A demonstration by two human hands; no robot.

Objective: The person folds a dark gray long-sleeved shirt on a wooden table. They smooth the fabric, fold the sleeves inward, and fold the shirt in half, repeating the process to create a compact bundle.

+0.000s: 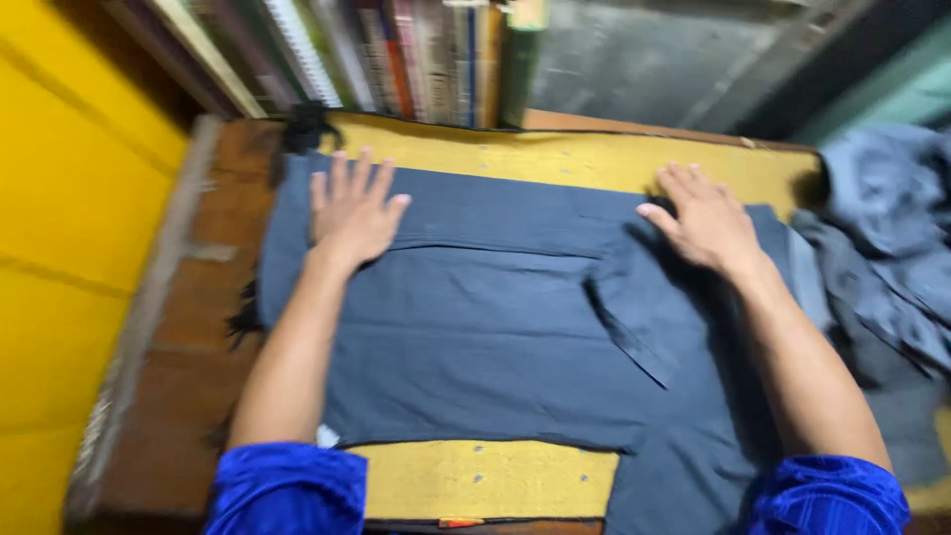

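A dark blue-grey garment (pixel 485 327) lies spread flat on a yellow-topped table (pixel 584 159). My left hand (pixel 352 213) rests palm down on its upper left part, fingers spread. Pressed flat on the upper right part is my right hand (pixel 703 223), beside a folded flap of the cloth (pixel 639 317). Both forearms reach in from blue sleeves at the bottom. Neither hand grips anything.
A heap of grey-blue cloth (pixel 892 238) lies at the right edge. A row of books (pixel 396 50) stands along the back. A yellow wall (pixel 69 228) is on the left, next to the table's brown wooden rim (pixel 188 376). Black tassels (pixel 307 127) lie at the top left corner.
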